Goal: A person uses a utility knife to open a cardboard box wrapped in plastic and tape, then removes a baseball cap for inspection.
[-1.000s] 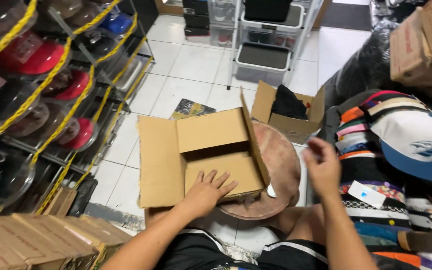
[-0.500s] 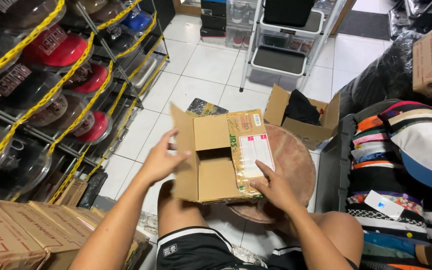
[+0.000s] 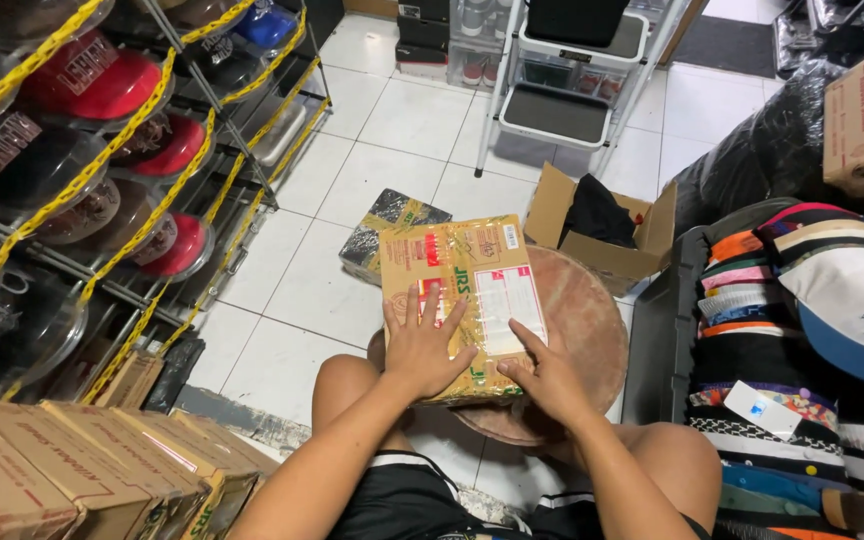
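Seated position, viewed from the head camera. Cardboard parcel (image 3: 467, 300) lying flat on the round wooden worktop (image 3: 592, 330), closed, taped over, with a white label at its 3 o'clock half. Left hand (image 3: 422, 350) pressed palm-down on the parcel at its 7 o'clock corner, fingers spread and straight, grip fully open, nothing clasped. Right hand (image 3: 552, 375) at the parcel's 5 o'clock edge, fingers extended onto the label area, grip likewise open, touching the parcel but not closed around it. Second wrapped package (image 3: 387, 230) on the white tiled floor (image 3: 352, 180) at 11 o'clock from the parcel, partly hidden behind it. Open cardboard box (image 3: 602, 225) holding a dark cloth at 1 o'clock, just beside the worktop rim. Stack of folded caps (image 3: 802, 330) in striped and blue fabrics at 3 o'clock, with a small white tag lying on it. Wire rack (image 3: 102, 150) with yellow bands at 9 to 10 o'clock, carrying red caps under clear covers. Row of flat cardboard boxes (image 3: 82, 470) at 8 o'clock. White step stool (image 3: 562, 100) at 12 o'clock, well apart from the parcel.
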